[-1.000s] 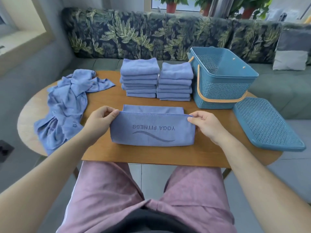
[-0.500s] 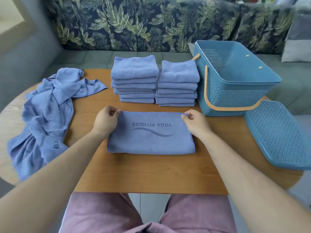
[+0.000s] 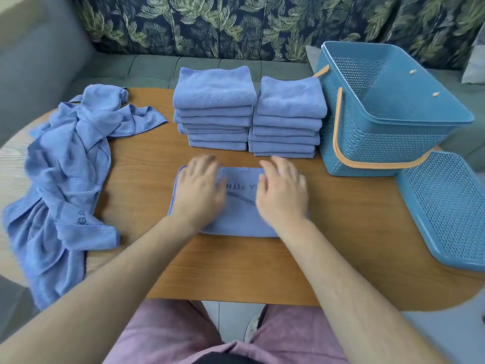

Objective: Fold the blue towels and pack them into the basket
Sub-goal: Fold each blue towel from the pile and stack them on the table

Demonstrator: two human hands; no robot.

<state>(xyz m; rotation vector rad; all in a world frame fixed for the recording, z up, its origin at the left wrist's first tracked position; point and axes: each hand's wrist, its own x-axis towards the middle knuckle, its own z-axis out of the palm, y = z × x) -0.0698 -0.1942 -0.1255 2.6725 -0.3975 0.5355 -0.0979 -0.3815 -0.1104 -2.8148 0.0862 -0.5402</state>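
Left of frame: unfolded blue towels [image 3: 65,164] heaped on wooden table [image 3: 341,232]. Centre: left hand [image 3: 198,191] and right hand [image 3: 282,194], fingers straight, palms flat on folded towel [image 3: 240,219]; neither grips it. Upper centre: two folded stacks [image 3: 249,111]. Right: empty basket [image 3: 380,143]; lid [image 3: 448,208] lower right.

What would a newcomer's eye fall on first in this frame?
The left hand and right hand press flat on a partly folded blue towel in the middle of the wooden table. Behind it stand a left stack and a right stack of folded towels. An empty-looking blue basket sits to their right, and a crumpled heap of unfolded towels lies at the left.
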